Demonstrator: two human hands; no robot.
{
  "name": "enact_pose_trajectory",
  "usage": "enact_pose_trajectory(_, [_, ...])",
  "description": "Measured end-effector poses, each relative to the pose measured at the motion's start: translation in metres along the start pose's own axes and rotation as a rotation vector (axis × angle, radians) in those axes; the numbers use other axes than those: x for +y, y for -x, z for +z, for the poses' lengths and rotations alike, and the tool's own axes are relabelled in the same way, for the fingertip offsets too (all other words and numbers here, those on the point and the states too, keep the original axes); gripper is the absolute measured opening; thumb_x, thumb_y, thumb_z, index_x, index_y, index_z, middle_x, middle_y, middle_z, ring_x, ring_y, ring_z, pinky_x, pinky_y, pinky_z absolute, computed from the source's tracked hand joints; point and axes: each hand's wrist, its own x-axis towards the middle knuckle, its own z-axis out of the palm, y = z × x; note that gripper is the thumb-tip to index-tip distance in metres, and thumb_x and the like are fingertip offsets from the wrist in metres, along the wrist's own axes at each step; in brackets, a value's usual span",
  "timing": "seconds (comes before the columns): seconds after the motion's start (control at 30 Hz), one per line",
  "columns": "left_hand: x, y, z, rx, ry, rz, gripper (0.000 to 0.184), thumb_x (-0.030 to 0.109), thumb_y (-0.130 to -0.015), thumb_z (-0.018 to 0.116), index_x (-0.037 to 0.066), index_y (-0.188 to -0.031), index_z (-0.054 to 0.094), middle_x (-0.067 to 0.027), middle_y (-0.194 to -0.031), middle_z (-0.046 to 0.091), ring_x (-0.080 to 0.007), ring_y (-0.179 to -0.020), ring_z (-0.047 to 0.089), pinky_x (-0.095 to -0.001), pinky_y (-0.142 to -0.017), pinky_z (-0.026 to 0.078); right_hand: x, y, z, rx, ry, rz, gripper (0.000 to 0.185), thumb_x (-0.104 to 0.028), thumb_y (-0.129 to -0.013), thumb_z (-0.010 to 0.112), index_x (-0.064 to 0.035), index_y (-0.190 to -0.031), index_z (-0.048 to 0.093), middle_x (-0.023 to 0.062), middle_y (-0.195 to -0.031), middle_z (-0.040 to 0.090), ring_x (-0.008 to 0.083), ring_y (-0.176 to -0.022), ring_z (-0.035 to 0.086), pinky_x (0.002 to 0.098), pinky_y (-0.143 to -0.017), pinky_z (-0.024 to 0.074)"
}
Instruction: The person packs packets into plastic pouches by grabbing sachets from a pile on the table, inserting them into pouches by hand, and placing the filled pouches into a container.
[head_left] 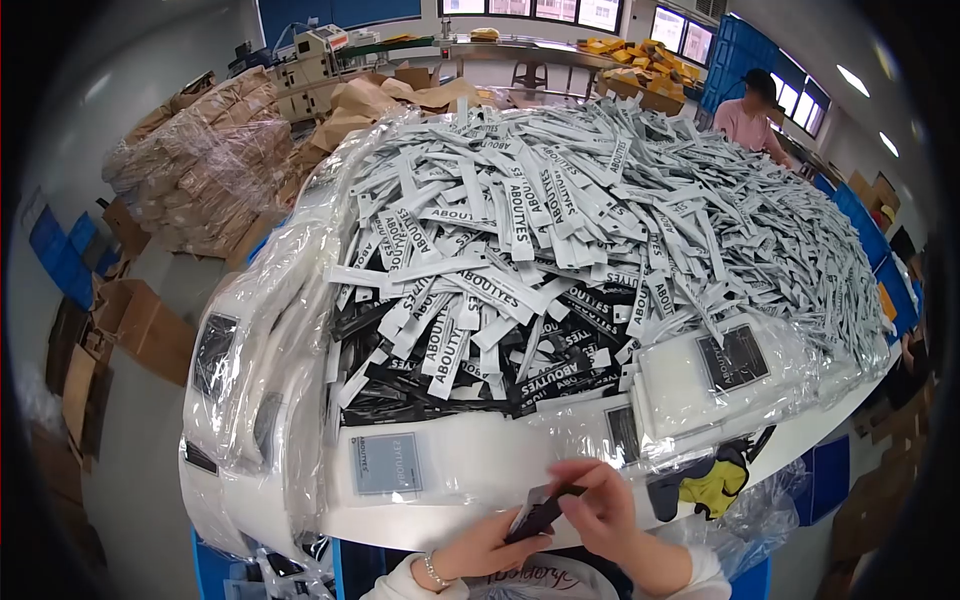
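Low in front of me, at the table's near edge, my left hand [488, 545] is closed around a few slim packets, black [535, 516] and pale ones together. My right hand [602, 510] is bent over their upper end, with thumb and fingers around the tip of a black one; its fingers are slightly blurred. Just beyond lies a clear plastic bag with a grey-blue label [387, 464]. Behind it rises a large heap of white stick packets [520, 215] printed ABOUTYES, with black stick packets [400, 385] at its near side.
Stacked clear bags [235, 400] line the left side, and another labelled stack [725, 375] sits at right. A black and yellow cloth item [708, 482] lies at the right edge. Wrapped brown bundles [205, 165] stand far left. A person in pink [745, 125] works at far right.
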Motion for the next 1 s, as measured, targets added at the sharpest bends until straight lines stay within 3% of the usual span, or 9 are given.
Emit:
enact_pose_trajectory(0.1, [-0.011,-0.007,0.002,0.016,-0.062,0.042,0.035,0.018,-0.084,0.055,0.003,-0.114,0.044,-0.0063,-0.068,0.058,-0.0142,-0.059,0.057,-0.0277,-0.056,0.045,-0.005,0.000,0.038,0.359,-0.447,0.195,0.023,-0.007,-0.085,0.050,0.0021,-0.106,0.048,0.0155,-0.102,0.059,0.0214,-0.095,0.058,0.0294,-0.086,0.0426])
enact_pose_trajectory(0.2, [-0.019,-0.011,0.007,0.034,-0.342,0.350,0.043,0.013,-0.082,0.058,0.004,-0.120,0.041,-0.0070,-0.077,0.060,-0.0164,-0.065,0.057,-0.0296,-0.062,0.046,-0.001,0.016,0.015,0.002,-0.221,0.651,0.024,-0.009,-0.089,0.044,0.0037,-0.109,0.048,0.0154,-0.099,0.060,0.0221,-0.096,0.057,0.0298,-0.085,0.0434])
enact_pose_trajectory(0.3, [-0.023,-0.002,-0.011,-0.124,-0.270,0.239,0.045,0.015,-0.076,0.065,0.004,-0.116,0.048,-0.0119,-0.098,0.060,-0.0222,-0.089,0.058,-0.0323,-0.079,0.044,-0.007,0.023,-0.010,0.120,-0.201,0.263,0.029,-0.021,-0.091,0.043,0.0027,-0.107,0.051,0.0134,-0.087,0.062,0.0202,-0.080,0.060,0.0284,-0.070,0.0490])
enact_pose_trajectory(0.4, [-0.028,0.011,-0.042,0.366,-0.574,0.419,0.041,0.020,-0.074,0.067,0.003,-0.108,0.053,-0.0126,-0.103,0.059,-0.0274,-0.094,0.057,-0.0342,-0.082,0.044,0.004,0.010,-0.045,0.234,0.090,-0.464,0.021,-0.016,-0.089,0.049,0.0004,-0.101,0.053,0.0112,-0.072,0.059,0.0144,-0.058,0.056,0.0266,-0.052,0.0465])
enact_pose_trajectory(0.5, [-0.024,0.023,-0.062,0.647,-1.150,0.352,0.042,0.020,-0.073,0.066,0.002,-0.109,0.053,-0.0156,-0.111,0.054,-0.0328,-0.103,0.051,-0.0377,-0.087,0.041,0.037,-0.016,-0.055,0.219,0.875,-0.266,0.016,-0.004,-0.081,0.056,-0.0010,-0.097,0.053,0.0075,-0.064,0.054,0.0106,-0.053,0.050,0.0230,-0.049,0.0414])
enact_pose_trajectory(0.53, [-0.029,0.026,-0.067,0.725,-1.335,0.280,0.042,0.019,-0.074,0.065,0.002,-0.110,0.053,-0.0161,-0.113,0.053,-0.0337,-0.105,0.050,-0.0384,-0.087,0.041,0.043,-0.010,-0.055,0.285,0.816,-0.253,0.018,-0.001,-0.078,0.057,-0.0013,-0.096,0.053,0.0066,-0.064,0.053,0.0100,-0.053,0.049,0.0220,-0.049,0.0399])
enact_pose_trajectory(0.67, [-0.054,0.040,-0.079,0.599,-1.142,0.301,0.035,0.015,-0.077,0.061,0.000,-0.108,0.054,-0.0156,-0.112,0.054,-0.0323,-0.104,0.051,-0.0382,-0.086,0.042,0.064,0.001,-0.056,0.539,0.386,-0.405,0.024,0.005,-0.071,0.058,-0.0006,-0.093,0.049,0.0044,-0.068,0.049,0.0091,-0.053,0.045,0.0208,-0.048,0.0360])
enact_pose_trajectory(0.73, [-0.048,0.041,-0.075,0.628,-1.029,0.322,0.030,0.012,-0.077,0.060,0.000,-0.104,0.057,-0.0148,-0.108,0.057,-0.0312,-0.101,0.054,-0.0376,-0.084,0.044,0.071,0.001,-0.066,0.484,0.610,-0.016,0.017,0.003,-0.074,0.055,-0.0001,-0.090,0.050,0.0060,-0.067,0.050,0.0124,-0.055,0.048,0.0230,-0.050,0.0382])
enact_pose_trajectory(1.0, [-0.035,0.024,-0.038,0.904,-0.944,0.562,0.014,0.001,-0.069,0.064,-0.001,-0.083,0.062,-0.0107,-0.085,0.063,-0.0256,-0.078,0.060,-0.0328,-0.069,0.047,0.059,-0.005,-0.049,0.427,0.911,-0.043,0.009,-0.006,-0.079,0.054,0.0012,-0.076,0.050,0.0130,-0.061,0.052,0.0221,-0.051,0.052,0.0302,-0.047,0.0395])
